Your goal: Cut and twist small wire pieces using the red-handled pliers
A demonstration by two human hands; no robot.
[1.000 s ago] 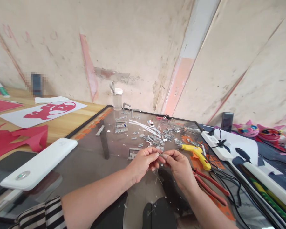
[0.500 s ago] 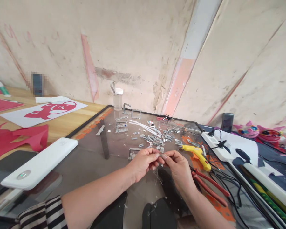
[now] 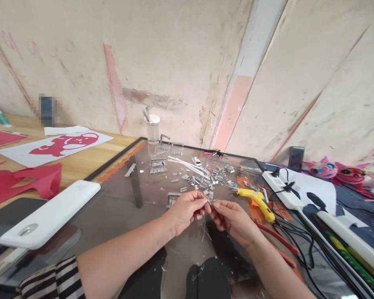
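My left hand (image 3: 188,211) and my right hand (image 3: 232,216) meet over the near middle of the dark glass tabletop (image 3: 118,220). Each has thumb and fingers pinched on thin silvery wire (image 3: 210,201), whose fine ends cross between the fingertips. How many pieces there are, I cannot tell. Just beyond the hands lies a heap of small grey metal-looking pieces (image 3: 202,181). A little frame-shaped grey piece (image 3: 171,199) shows behind my left hand. Red-handled pliers (image 3: 279,238) lie beside my right forearm, which hides part of them.
A yellow glue gun (image 3: 258,202) lies to the right, near a white power strip (image 3: 279,189) and black cables (image 3: 302,238). White strips (image 3: 187,165) and a lidded jar (image 3: 153,129) are farther back. At left are a white power bank (image 3: 54,209) and red cut sheets (image 3: 46,178).
My right hand has turned slightly and its fingers have shifted on the wire. More of the wire shows between the fingertips, and my right forearm covers more of the pliers.
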